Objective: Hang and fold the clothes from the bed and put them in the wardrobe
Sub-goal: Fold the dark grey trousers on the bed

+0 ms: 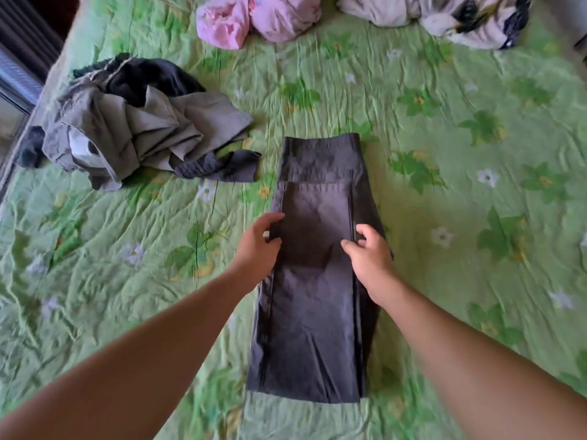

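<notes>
Dark trousers (pixel 311 312) lie flat mid-bed on the green bedspread (pixel 444 217), legs stacked, far end folded back on itself. Left hand (pixel 257 246) pinches the left edge. Right hand (pixel 368 252) curls its fingers at the right edge (can't tell if it's actually got cloth). If only one side lifts, I'd guess the layers slide apart and the fold goes crooked.

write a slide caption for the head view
Left hand pinches one edge of the dark trousers folded on the green bedspread; right hand curls over the other edge.
</notes>
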A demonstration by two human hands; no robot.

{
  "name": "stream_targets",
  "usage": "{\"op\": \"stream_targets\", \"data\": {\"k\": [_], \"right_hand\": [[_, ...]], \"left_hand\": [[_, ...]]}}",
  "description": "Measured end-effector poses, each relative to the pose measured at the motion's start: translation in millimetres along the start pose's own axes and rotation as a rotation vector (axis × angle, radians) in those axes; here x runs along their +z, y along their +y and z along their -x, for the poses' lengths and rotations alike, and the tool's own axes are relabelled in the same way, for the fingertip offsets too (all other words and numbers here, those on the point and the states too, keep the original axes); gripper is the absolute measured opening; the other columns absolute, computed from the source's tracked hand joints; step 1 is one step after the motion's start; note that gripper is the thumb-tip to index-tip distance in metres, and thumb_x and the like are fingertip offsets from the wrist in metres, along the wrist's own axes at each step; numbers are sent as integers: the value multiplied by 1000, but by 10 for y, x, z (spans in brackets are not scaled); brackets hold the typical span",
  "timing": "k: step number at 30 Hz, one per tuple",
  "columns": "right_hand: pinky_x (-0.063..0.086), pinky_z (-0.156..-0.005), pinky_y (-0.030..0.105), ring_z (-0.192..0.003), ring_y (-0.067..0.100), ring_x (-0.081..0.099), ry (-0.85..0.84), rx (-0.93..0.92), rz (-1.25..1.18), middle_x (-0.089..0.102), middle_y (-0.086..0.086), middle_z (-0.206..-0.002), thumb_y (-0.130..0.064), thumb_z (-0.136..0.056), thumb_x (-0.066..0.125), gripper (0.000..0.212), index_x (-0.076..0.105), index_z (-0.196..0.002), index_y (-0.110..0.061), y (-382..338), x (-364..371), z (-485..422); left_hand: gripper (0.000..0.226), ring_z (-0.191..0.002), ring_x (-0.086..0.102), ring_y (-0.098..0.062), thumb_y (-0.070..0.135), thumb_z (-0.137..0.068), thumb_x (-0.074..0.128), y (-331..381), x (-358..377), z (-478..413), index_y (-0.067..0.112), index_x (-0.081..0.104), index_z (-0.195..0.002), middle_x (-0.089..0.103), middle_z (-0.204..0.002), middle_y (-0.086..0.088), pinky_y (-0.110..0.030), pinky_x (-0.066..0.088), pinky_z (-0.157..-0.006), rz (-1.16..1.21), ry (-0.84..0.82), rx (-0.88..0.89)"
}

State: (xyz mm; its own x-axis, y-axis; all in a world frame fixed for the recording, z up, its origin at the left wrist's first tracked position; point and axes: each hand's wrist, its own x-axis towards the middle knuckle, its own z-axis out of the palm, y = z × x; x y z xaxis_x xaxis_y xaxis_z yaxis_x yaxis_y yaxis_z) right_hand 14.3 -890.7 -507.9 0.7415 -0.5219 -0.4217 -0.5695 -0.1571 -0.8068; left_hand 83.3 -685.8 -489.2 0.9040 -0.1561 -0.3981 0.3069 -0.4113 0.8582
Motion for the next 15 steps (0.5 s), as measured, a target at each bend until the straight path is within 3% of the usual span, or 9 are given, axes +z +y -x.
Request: {"op": "stream_targets", "data": {"k": [2, 4, 6, 8, 9, 10, 11, 13, 15], "right_hand": [[44, -76, 22, -93, 23, 61, -41, 8, -44, 64, -6, -99, -25, -92, 71, 36, 61, -126, -21, -219, -52, -296], [50, -78, 33, -88, 23, 60, -170, 157, -47, 66, 6, -112, -32, -92, 70, 35, 59, -123, -24, -221, -81, -418], [51, -78, 41, -87, 23, 57, -276, 309, 23, 63, 10, -110, -35, -91, 71, 29, 58, -114, -22, 42, -97, -298], [52, -79, 44, -89, 24, 60, -334, 405, 90, 57, 8, -103, -33, -88, 74, 32, 57, -112, -22, 442, -90, -14], [47, -91, 54, -90, 23, 63, -357, 436, 82, 61, 6, -101, -31, -86, 76, 31, 58, -108, -21, 647, -85, 148], [31, -72, 30, -86, 19, 66, -369, 448, 58, 68, 2, -100, -29, -84, 78, 28, 62, -104, -16, 839, -78, 300], [47, -70, 27, -83, 12, 70, -360, 442, 24, 75, -5, -98, -25, -82, 79, 26, 65, -99, -13, 989, -73, 436], [45, -66, 25, -74, -1, 71, -320, 448, -52, 76, -19, -86, -18, -82, 80, 18, 66, -93, -14, 1203, -71, 663], [49, -65, 29, -76, 3, 73, -298, 450, -97, 77, -13, -85, -13, -82, 79, 14, 69, -91, -16, 1315, -95, 848]], "left_hand": [[64, -69, 65, -7, -1, -91, 63, 188, -58, -269, 36, 45, -140, 67, -104, 3, -25, 52, -58, 75, -11, -39], [75, -69, 60, -15, 11, -90, 71, 184, -81, -382, 32, 31, -150, 65, -93, 2, -33, 50, -63, 29, -75, -190], [69, -73, 54, -21, 14, -88, 75, -26, -68, -301, 22, 37, -145, 62, -90, -6, -36, 45, -68, -28, -142, -334], [55, -77, 57, -23, 15, -88, 76, -351, -44, -54, 14, 48, -135, 65, -99, -11, -33, 46, -66, -67, -170, -409], [49, -77, 61, -23, 15, -87, 76, -505, -36, 95, 12, 52, -130, 67, -103, -12, -31, 48, -64, -92, -179, -426], [43, -80, 65, -25, 16, -87, 76, -640, -29, 236, 11, 56, -124, 68, -104, -13, -31, 52, -64, -118, -184, -431], [37, -86, 69, -28, 16, -87, 76, -754, -31, 362, 10, 60, -119, 69, -104, -14, -33, 55, -70, -142, -184, -427], [25, -95, 71, -30, 16, -86, 75, -897, -39, 576, 10, 68, -109, 73, -100, -12, -39, 59, -85, -153, -195, -431], [17, -95, 72, -29, 15, -87, 74, -936, -46, 751, 11, 72, -103, 75, -97, -11, -45, 58, -91, -123, -209, -439]]}}
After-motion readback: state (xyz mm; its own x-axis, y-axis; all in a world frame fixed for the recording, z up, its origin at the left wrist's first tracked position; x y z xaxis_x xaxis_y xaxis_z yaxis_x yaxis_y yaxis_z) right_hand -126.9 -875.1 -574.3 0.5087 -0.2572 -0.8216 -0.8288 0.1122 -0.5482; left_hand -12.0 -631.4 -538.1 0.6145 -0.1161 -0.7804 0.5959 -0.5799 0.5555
